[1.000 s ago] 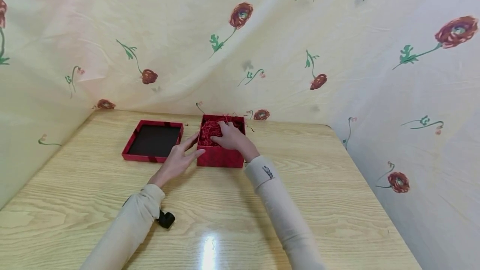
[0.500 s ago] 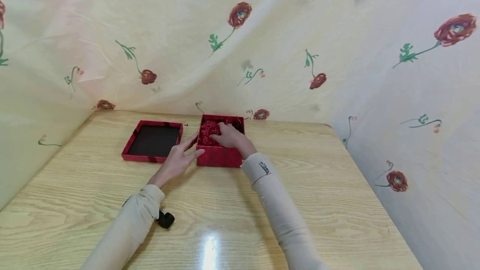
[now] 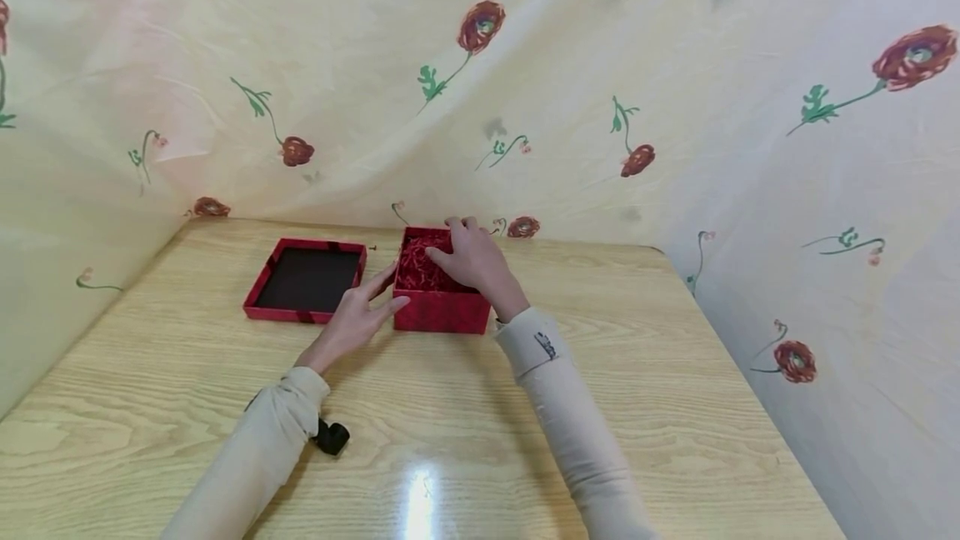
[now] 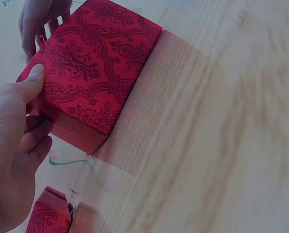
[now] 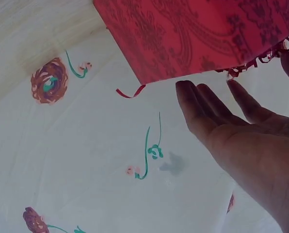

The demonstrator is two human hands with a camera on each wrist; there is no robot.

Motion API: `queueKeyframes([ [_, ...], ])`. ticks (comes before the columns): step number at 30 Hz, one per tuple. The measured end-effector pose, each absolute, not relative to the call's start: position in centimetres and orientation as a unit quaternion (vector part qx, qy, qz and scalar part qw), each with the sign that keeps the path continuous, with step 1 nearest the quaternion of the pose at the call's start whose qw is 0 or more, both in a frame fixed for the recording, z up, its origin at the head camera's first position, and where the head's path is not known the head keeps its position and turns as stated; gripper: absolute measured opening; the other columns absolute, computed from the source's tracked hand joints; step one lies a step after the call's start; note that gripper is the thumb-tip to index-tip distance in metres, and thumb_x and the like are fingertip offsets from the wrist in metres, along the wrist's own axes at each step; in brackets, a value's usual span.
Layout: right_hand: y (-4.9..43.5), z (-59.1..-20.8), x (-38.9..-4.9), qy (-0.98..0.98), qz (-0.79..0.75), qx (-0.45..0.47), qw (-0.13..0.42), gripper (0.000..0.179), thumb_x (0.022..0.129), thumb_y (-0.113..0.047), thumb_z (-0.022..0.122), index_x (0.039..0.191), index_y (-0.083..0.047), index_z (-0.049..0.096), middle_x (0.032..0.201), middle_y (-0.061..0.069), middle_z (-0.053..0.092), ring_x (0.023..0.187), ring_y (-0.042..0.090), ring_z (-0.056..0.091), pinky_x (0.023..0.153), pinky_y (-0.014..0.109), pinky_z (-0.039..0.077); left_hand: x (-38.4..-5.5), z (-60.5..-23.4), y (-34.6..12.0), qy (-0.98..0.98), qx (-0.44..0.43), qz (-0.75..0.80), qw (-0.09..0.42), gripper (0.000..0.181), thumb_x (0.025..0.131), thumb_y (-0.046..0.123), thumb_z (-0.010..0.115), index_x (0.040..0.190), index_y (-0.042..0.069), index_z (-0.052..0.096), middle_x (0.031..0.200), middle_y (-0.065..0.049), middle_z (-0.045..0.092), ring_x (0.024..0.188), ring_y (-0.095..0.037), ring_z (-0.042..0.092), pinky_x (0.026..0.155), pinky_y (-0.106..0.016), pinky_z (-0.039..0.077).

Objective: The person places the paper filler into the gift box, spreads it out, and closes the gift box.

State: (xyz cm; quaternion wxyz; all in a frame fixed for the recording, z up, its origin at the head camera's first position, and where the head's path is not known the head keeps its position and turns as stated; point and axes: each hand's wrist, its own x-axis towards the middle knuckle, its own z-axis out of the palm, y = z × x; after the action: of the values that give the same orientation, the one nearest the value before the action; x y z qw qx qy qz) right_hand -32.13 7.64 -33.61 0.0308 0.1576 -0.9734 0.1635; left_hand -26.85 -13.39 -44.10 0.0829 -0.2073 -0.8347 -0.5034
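Note:
A red patterned box (image 3: 441, 312) stands without its lid near the back of the table, with red shredded paper (image 3: 420, 267) inside. At its front left corner my left hand (image 3: 351, 325) holds it, thumb on the patterned front and fingers along the side, as the left wrist view of the box (image 4: 86, 63) shows. My right hand (image 3: 483, 265) hovers above the box's right part, fingers over the back rim. In the right wrist view that hand (image 5: 251, 150) has relaxed, spread fingers with nothing seen between them, close to shreds (image 5: 251, 63) poking over the rim.
The red lid (image 3: 281, 314) lies upturned to the left, its black inside facing up. A loose red strip (image 5: 130, 93) hangs off a box corner. Behind the table (image 3: 637, 340) hangs a flowered cloth (image 3: 360, 65). A black device (image 3: 332, 437) sits at the left sleeve.
My right hand has risen from inside the box and shifted back and slightly right. Shreds that stuck out at the back right now lie lower. The left hand stays put.

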Motion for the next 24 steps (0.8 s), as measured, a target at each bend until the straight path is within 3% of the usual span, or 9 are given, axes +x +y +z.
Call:
queueKeyframes([
  [8, 7.8, -34.4, -32.8, -0.981, 0.116, 0.153, 0.020, 0.067, 0.106, -0.045, 0.058, 0.143, 0.010, 0.052, 0.140, 0.027, 0.051, 0.120, 0.038, 0.059, 0.103, 0.047, 0.050, -26.9, -44.0, -13.4, -0.837, -0.208, -0.500, 0.083, 0.069, 0.104, 0.030, 0.067, 0.161, 0.006, 0.037, 0.161, -0.022, 0.036, 0.146, -0.040, 0.037, 0.111, -0.061, 0.037],
  [15, 7.6, -35.4, -33.3, -0.984, 0.085, 0.152, 0.029, 0.063, 0.106, -0.046, 0.056, 0.132, 0.012, 0.059, 0.136, 0.028, 0.049, 0.114, 0.038, 0.058, 0.101, 0.046, 0.051, -26.8, -44.0, -13.3, -0.835, -0.212, -0.501, 0.087, 0.069, 0.103, 0.031, 0.067, 0.161, 0.007, 0.036, 0.160, -0.021, 0.038, 0.146, -0.038, 0.037, 0.112, -0.059, 0.037],
  [24, 7.0, -35.5, -33.7, -0.985, 0.097, 0.134, -0.044, 0.068, 0.109, -0.047, 0.049, 0.145, 0.011, 0.049, 0.151, 0.032, 0.042, 0.135, 0.043, 0.049, 0.112, 0.051, 0.040, -26.8, -44.1, -13.3, -0.831, -0.212, -0.508, 0.083, 0.068, 0.104, 0.030, 0.066, 0.162, 0.010, 0.036, 0.161, -0.018, 0.037, 0.147, -0.035, 0.036, 0.113, -0.057, 0.037],
])
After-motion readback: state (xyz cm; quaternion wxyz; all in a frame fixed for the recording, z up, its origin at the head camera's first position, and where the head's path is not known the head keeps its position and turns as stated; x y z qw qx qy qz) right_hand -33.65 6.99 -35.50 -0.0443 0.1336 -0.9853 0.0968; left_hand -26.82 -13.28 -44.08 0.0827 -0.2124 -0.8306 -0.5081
